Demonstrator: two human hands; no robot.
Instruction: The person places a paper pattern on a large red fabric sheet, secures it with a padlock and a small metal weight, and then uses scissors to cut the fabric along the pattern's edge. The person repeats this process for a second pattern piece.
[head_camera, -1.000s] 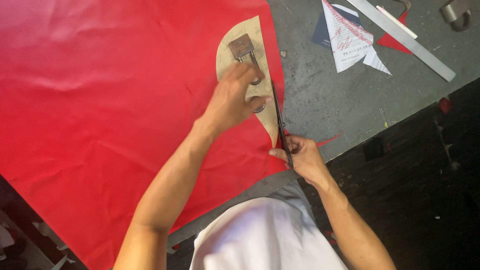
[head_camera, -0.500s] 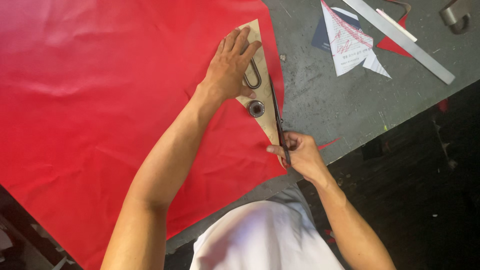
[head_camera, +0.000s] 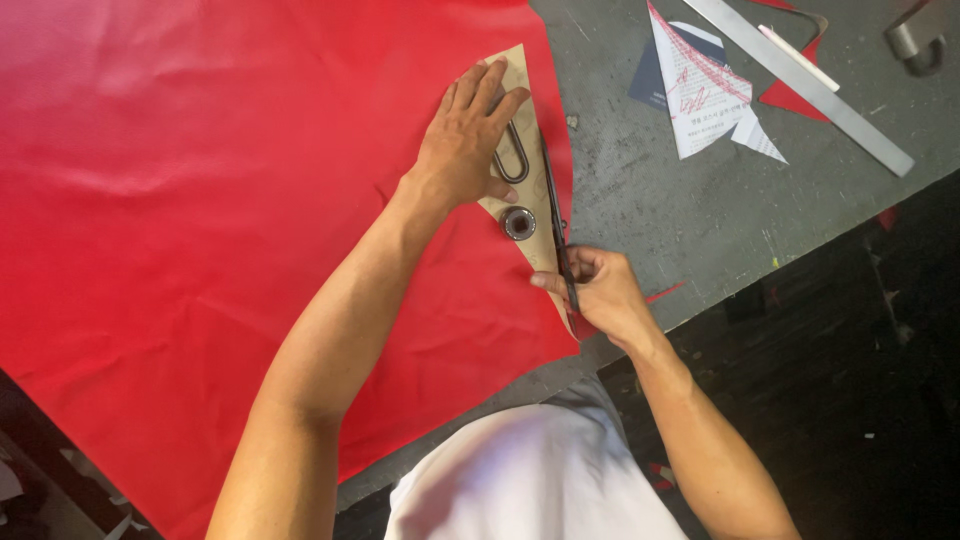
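Left hand, fingers spread flat, pins the tan curved cardboard pattern on the soft red leather sheet – upper centre; right hand grips a thin dark knife – limp leather likely shifts, so press near the edge.

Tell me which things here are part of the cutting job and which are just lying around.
In use: red sheet, tan pattern piece under left hand, round weight, cutting tool in right hand.
Lying about: metal ruler, printed paper scraps, red offcut.
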